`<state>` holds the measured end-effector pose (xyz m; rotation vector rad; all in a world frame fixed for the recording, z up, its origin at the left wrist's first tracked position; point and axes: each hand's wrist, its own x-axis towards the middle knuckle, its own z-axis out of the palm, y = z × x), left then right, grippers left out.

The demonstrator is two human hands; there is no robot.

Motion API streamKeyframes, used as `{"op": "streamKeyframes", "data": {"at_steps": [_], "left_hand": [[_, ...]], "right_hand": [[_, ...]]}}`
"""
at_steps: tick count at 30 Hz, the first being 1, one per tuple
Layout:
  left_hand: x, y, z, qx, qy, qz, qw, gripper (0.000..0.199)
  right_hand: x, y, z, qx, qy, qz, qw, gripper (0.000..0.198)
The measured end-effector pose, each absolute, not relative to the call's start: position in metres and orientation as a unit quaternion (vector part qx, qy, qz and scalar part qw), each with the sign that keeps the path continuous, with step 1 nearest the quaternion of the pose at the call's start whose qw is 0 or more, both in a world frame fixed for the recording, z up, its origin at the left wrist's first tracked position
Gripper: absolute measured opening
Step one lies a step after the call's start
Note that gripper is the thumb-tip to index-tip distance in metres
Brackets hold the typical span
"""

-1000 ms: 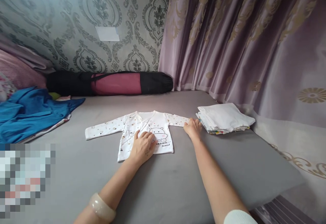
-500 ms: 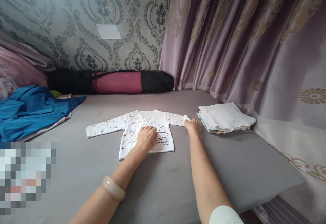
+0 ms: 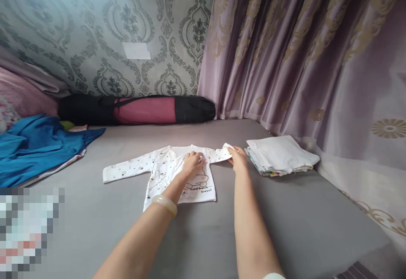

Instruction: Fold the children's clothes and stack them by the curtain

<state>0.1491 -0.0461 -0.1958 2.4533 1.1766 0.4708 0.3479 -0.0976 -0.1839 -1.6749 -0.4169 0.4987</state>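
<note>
A small white baby shirt (image 3: 199, 194) lies front up on the grey bed surface, with small prints and a cartoon drawing on its chest. One long sleeve (image 3: 127, 169) stretches out to the left. My right hand (image 3: 238, 158) pinches the cuff of the other sleeve (image 3: 218, 155), whose end is raised a little and turned. My left hand (image 3: 192, 163) rests over the upper chest, near that sleeve's shoulder. Its fingers are loosely bent and apart, and they cover part of the drawing. A pale bangle circles the left wrist.
To the right sits a stack of folded white cloths (image 3: 283, 154), close to my right hand. A black and dark red long bag (image 3: 144, 110) lies along the wall. Blue cloth (image 3: 41, 148) is heaped at the left. A purple curtain (image 3: 285, 59) hangs at the right.
My left hand has moved from the shirt's middle up and right toward the shoulder. My right hand still holds the cuff, now lifted and turned. The view has tilted up slightly.
</note>
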Motion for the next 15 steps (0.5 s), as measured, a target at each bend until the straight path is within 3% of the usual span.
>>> {"op": "streamKeyframes", "data": {"at_steps": [3,6,15], "left_hand": [[0.154,-0.044,-0.198,0.863,0.442,0.16,0.186,0.038],[0.158,-0.043,-0.2,0.863,0.451,0.143,0.177,0.044],[0.164,-0.045,-0.191,0.869,0.471,0.08,0.128,0.048]], "right_hand": [[0.339,-0.087,-0.183,-0.634,-0.102,0.266,0.719,0.031],[0.331,-0.078,-0.186,-0.51,-0.02,0.297,0.807,0.026],[0.311,-0.077,-0.199,-0.325,-0.024,0.386,0.863,0.015]]}}
